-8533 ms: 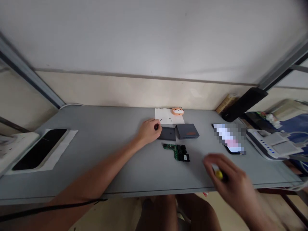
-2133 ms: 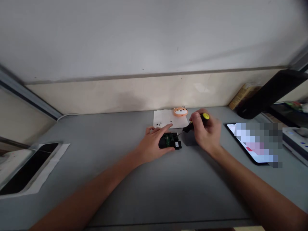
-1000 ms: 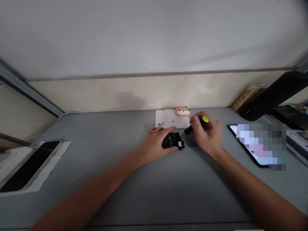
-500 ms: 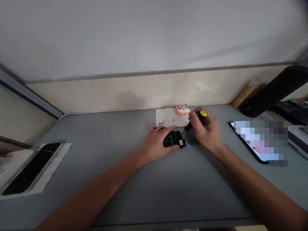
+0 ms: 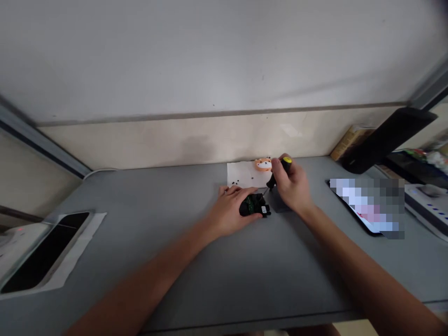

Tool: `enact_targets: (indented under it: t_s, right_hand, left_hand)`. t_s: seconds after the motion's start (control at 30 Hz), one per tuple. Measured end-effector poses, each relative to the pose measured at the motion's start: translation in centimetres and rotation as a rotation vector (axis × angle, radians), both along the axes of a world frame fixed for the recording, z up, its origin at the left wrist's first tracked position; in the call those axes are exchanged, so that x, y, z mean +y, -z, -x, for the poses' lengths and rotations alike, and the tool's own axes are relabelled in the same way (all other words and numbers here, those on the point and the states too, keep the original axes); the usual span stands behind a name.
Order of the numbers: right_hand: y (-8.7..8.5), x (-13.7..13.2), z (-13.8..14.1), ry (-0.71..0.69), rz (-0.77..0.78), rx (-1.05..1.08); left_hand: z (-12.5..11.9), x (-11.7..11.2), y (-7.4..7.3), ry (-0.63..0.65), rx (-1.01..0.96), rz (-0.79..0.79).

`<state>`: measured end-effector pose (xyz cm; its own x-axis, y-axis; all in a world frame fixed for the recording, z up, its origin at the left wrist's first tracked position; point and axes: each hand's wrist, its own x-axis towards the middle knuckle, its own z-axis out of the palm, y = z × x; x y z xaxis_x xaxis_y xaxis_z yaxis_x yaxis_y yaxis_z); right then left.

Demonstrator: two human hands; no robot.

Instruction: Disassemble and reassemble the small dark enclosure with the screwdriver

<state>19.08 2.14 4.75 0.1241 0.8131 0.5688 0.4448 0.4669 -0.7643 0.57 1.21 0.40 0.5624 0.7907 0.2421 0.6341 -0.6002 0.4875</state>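
An opened black device with a green circuit board point(image 5: 250, 206) and a small white label lies on the grey table. My left hand point(image 5: 231, 209) is closed around its left side, fingers along the far edge and thumb at the near edge. In my right hand point(image 5: 292, 185) is a screwdriver point(image 5: 270, 182) with a black handle and yellow end cap. It tilts down to the left, and its tip reaches the right part of the device; exact contact is too small to tell. Beside the device, partly under my right hand, lies a flat dark piece point(image 5: 281, 204).
Behind my hands, a white paper point(image 5: 245, 171) bears several tiny dark screws point(image 5: 235, 182) and an orange animal-faced case point(image 5: 263, 164). A lit tablet point(image 5: 366, 205), a black cylinder point(image 5: 388, 140) and a book point(image 5: 352, 141) are at right. A dark-screened phone point(image 5: 49, 247) lies at left.
The screwdriver has become steeper, and its tip has moved left and down onto the device. My right hand has shifted slightly left. The camera view has tilted a little.
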Motion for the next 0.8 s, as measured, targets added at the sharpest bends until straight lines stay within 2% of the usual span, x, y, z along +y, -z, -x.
enact_targets:
  t_s: [0.2, 0.37, 0.53, 0.67, 0.8]
  right_hand:
    - [-0.2, 0.9, 0.5, -0.047, 0.032, -0.041]
    - [0.4, 0.2, 0.2, -0.032, -0.068, -0.046]
    - [0.9, 0.0, 0.2, 0.002, -0.081, -0.003]
    - [1.1, 0.4, 0.1, -0.006, -0.071, 0.044]
    - [0.8, 0.5, 0.0, -0.015, -0.06, 0.046]
  left_hand:
    - [0.0, 0.0, -0.1, -0.019, 0.027, -0.005]
    - [0.1, 0.0, -0.3, -0.003, 0.033, -0.008]
    - [0.0, -0.1, -0.4, -0.003, 0.056, -0.01]
    - [-0.4, -0.2, -0.2, 0.009, 0.044, -0.079]
    - [-0.6, 0.0, 0.1, 0.074, 0.024, -0.165]
